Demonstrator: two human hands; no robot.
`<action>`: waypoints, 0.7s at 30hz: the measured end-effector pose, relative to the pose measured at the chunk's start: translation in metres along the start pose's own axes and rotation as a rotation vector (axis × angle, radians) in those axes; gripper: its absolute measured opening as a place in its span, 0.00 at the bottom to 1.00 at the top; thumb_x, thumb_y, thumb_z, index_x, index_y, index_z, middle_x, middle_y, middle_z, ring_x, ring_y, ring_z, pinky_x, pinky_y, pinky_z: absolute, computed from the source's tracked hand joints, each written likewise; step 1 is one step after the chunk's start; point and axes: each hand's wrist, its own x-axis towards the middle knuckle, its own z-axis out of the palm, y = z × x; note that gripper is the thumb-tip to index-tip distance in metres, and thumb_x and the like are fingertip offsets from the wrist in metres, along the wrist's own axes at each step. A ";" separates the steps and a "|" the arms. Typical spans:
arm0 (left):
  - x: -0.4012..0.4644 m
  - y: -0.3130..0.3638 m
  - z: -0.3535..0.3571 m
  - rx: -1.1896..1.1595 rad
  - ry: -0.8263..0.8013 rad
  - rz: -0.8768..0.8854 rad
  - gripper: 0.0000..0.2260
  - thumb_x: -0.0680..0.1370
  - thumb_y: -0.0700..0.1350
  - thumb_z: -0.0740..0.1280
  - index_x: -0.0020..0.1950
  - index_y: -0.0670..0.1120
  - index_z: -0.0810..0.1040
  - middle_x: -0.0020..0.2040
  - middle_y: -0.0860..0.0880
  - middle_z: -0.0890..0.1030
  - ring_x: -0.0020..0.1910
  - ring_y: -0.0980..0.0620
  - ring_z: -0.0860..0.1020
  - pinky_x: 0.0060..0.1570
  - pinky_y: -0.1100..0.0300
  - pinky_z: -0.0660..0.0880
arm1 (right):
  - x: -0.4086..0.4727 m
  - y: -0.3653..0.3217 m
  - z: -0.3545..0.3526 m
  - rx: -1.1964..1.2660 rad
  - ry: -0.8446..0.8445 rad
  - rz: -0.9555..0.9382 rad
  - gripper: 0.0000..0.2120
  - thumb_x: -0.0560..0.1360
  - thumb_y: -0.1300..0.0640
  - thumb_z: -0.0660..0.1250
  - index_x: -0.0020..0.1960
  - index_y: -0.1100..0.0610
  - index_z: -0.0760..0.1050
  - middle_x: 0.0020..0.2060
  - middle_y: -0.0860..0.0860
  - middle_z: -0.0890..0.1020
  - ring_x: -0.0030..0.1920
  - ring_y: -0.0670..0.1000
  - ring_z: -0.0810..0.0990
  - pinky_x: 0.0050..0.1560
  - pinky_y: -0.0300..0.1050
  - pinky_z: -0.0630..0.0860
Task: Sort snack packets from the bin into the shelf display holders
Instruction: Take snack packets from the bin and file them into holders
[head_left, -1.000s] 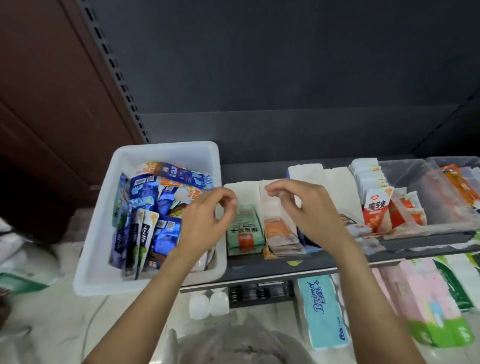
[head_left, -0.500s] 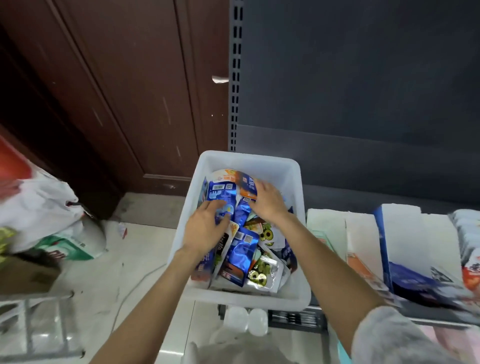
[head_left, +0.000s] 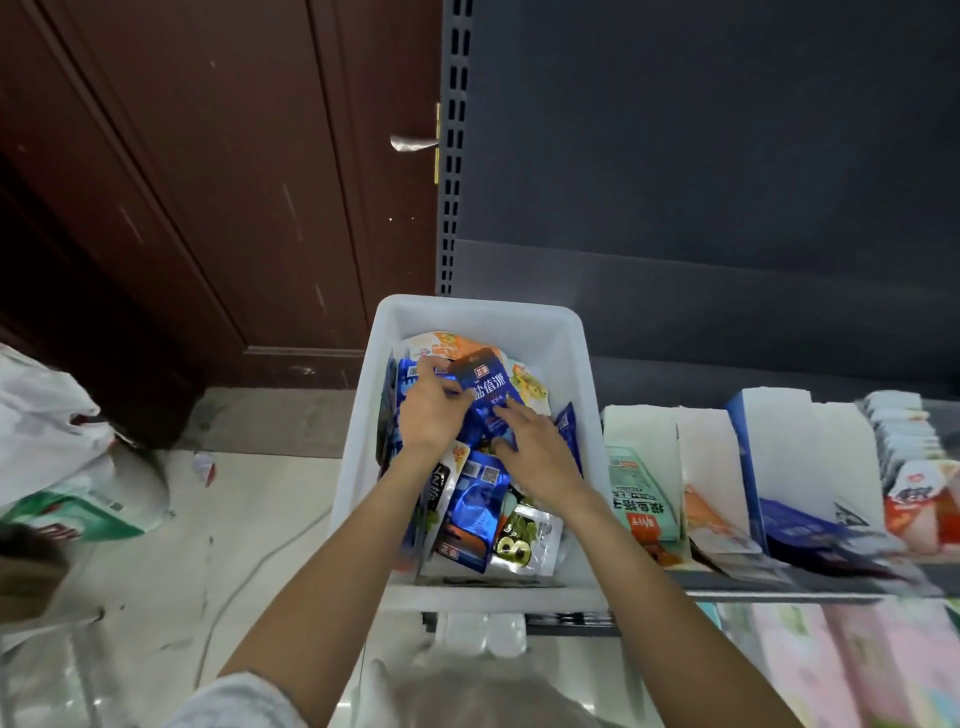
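In the white bin (head_left: 571, 332), the left hand (head_left: 427, 413) pinched a blue packet (head_left: 485, 397) while the right hand (head_left: 537, 452) lay flat-fingered on it — best lifted clear before sorting into the right-side holders (head_left: 779, 441).

Grey shelf (head_left: 779, 382) carries white bin (head_left: 467, 587), holders (head_left: 769, 447).

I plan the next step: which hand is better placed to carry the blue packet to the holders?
Right, probably. The right hand touches the blue packet and is nearer the holders. The left hand grips it on the far side.
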 end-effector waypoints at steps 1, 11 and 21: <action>-0.002 0.002 0.001 -0.040 0.001 0.017 0.19 0.74 0.43 0.71 0.61 0.44 0.68 0.47 0.48 0.82 0.46 0.50 0.80 0.45 0.57 0.74 | -0.002 0.000 -0.007 0.058 0.043 -0.006 0.23 0.79 0.56 0.60 0.74 0.54 0.62 0.72 0.53 0.66 0.70 0.54 0.64 0.67 0.47 0.63; -0.041 0.064 -0.026 -0.469 -0.347 0.322 0.16 0.76 0.37 0.68 0.60 0.51 0.70 0.46 0.47 0.80 0.45 0.52 0.81 0.43 0.58 0.79 | -0.041 0.012 -0.113 0.639 0.194 -0.075 0.39 0.72 0.58 0.72 0.74 0.41 0.53 0.55 0.48 0.80 0.49 0.47 0.80 0.46 0.36 0.77; -0.089 0.127 0.035 -0.287 -0.606 0.409 0.05 0.74 0.41 0.71 0.49 0.47 0.78 0.45 0.50 0.83 0.40 0.57 0.80 0.40 0.67 0.75 | -0.117 0.075 -0.164 0.978 0.548 0.001 0.07 0.78 0.63 0.63 0.54 0.56 0.68 0.37 0.47 0.81 0.37 0.43 0.82 0.29 0.38 0.78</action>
